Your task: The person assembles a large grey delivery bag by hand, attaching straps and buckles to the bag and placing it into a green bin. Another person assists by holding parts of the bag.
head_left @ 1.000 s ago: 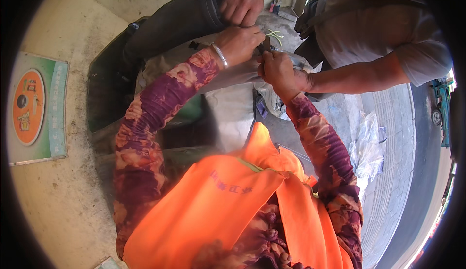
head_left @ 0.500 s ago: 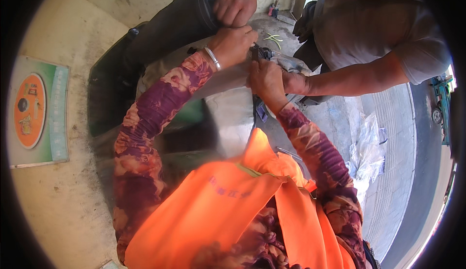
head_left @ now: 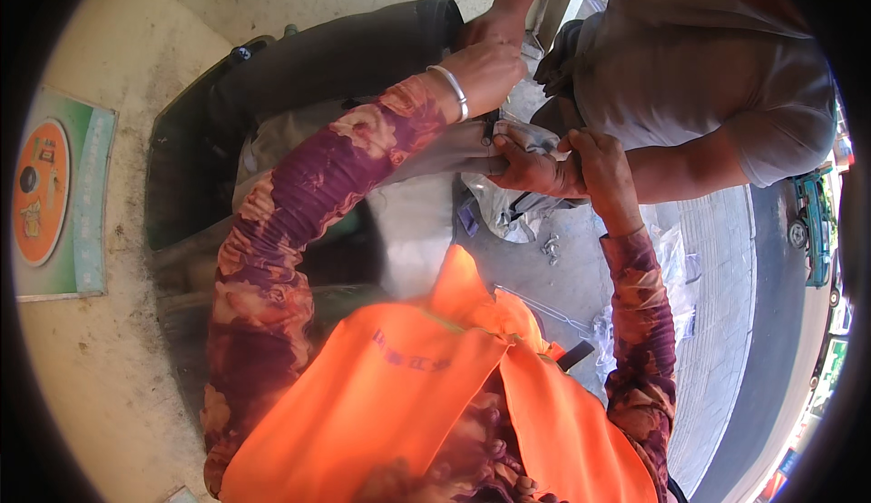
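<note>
1. The left hand (head_left: 485, 72), a silver bangle (head_left: 451, 92) on its wrist, is curled and presses down on the grey-white sack (head_left: 426, 154) near its gathered mouth; the hand seems to pin the cloth so the mouth stays bunched. Whether it truly grips a fold I cannot tell, since the fingers point away from the camera.
2. The right hand (head_left: 606, 172) is closed over another person's hand (head_left: 535, 169), which pinches the sack's puckered edge. The two lie touching, apparently steadying one point together.
3. That other person, in a grey shirt (head_left: 689, 68), has a second hand (head_left: 490, 27) higher up, resting on the end of a dark rolled mat (head_left: 336, 58), likely to keep it from rolling off.
4. The sack lies across the middle, just under the hands, with the dark roll beside it on the far side.
5. An orange vest (head_left: 399, 394) hangs below the wearer's patterned sleeves (head_left: 299, 222).
6. On the concrete floor (head_left: 553, 276) near the right forearm lie small metal bits and clear plastic wrap (head_left: 676, 267). A green and orange sign (head_left: 54, 190) sits well apart at the left.
</note>
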### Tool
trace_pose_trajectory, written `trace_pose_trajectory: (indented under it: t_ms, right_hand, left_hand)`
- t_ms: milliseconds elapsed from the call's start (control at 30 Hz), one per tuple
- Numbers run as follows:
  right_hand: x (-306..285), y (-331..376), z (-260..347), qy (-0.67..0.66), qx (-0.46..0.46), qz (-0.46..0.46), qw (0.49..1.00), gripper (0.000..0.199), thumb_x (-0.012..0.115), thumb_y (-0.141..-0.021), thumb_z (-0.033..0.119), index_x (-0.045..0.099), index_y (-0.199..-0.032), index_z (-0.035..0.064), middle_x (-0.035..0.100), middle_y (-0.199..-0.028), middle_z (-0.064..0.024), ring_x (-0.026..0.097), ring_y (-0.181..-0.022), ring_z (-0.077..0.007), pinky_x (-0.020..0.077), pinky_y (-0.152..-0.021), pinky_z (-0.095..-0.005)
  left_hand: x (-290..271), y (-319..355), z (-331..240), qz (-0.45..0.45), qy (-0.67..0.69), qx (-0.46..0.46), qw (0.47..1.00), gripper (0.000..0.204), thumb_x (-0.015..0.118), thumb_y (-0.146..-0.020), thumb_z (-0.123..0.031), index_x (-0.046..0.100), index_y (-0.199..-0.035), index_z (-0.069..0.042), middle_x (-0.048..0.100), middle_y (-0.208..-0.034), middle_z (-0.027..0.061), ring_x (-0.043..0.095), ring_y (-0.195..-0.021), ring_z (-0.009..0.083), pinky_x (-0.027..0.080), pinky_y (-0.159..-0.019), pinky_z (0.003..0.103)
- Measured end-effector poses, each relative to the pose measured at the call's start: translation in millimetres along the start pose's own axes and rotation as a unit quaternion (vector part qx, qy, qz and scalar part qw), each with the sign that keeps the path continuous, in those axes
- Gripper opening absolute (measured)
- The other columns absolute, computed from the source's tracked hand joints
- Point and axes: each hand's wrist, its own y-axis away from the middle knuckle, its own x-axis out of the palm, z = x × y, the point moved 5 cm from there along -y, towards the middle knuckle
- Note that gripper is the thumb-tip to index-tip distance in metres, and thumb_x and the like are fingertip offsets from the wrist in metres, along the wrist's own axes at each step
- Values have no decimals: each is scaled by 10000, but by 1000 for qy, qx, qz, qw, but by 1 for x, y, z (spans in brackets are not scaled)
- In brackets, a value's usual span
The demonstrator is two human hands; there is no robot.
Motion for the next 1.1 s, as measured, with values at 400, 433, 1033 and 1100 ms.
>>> trace_pose_trajectory:
  t_ms: [400,433,1033,1100]
  right_hand:
    - [6,7,17,86,-123,86,985,116,539,-940,103,575,-878,12,600,-738,-129,597,-583,-284,471,-538,-362]
    - [9,2,16,111,-152,91,978,55,553,-918,72,569,-893,25,610,-794,-124,599,-613,-339,478,-555,-373]
    - [-8,-44,11,273,-165,84,944,121,579,-943,200,589,-941,79,639,-762,-221,615,-749,-458,478,-620,-527]
    - [-14,-54,7,259,-161,85,949,120,579,-946,196,588,-938,77,639,-760,-219,615,-751,-458,477,-616,-525]
  left_hand:
    - [32,26,40,169,34,-10,985,114,627,-845,-132,730,-892,-134,664,-935,30,597,-913,285,500,-826,401]
    - [33,26,43,180,61,-31,981,114,628,-847,-139,731,-894,-140,660,-935,27,599,-908,285,502,-822,402]
    - [37,37,60,186,23,-73,980,129,633,-844,-193,702,-922,-118,652,-987,44,668,-914,274,539,-749,425]
    - [32,37,58,99,80,-67,990,140,642,-843,-213,694,-929,-116,651,-977,45,667,-906,277,539,-753,422]
